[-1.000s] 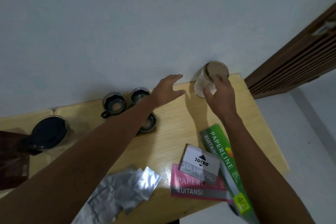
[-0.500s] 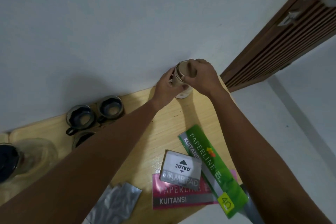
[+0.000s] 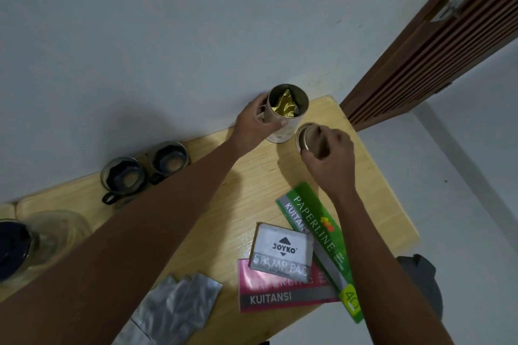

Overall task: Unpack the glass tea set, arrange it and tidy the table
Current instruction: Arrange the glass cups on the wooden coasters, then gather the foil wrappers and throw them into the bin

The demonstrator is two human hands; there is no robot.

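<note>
A round tea canister [image 3: 283,120] stood upright at the far edge of the wooden table [image 3: 252,204], against the white wall [image 3: 168,36], and was gripped around its side by the left hand [image 3: 256,126], whose fingers and thumb were curled round the pale body. The canister was open at the top, and a crumpled gold foil packet [image 3: 286,105] was seen inside it. Just to the right of the canister, its round lid [image 3: 307,138] was pinched by the curled fingers of the right hand [image 3: 329,161]; whether the lid touched the table could not be told. To the left of the canister and well apart from it, two glass cups [image 3: 145,173] with dark handles were set side by side near the wall, and further left still a glass teapot [image 3: 36,241] with a dark top was partly cut off by the frame edge. Nearer the viewer than the canister, a grey stamp pad box [image 3: 283,251] marked JOYKO lay on a pink receipt book [image 3: 283,291], with a green receipt book [image 3: 322,241] overlapping both on the right. Crumpled silver foil wrapping [image 3: 173,308] lay at the near edge of the table, left of the books.
</note>
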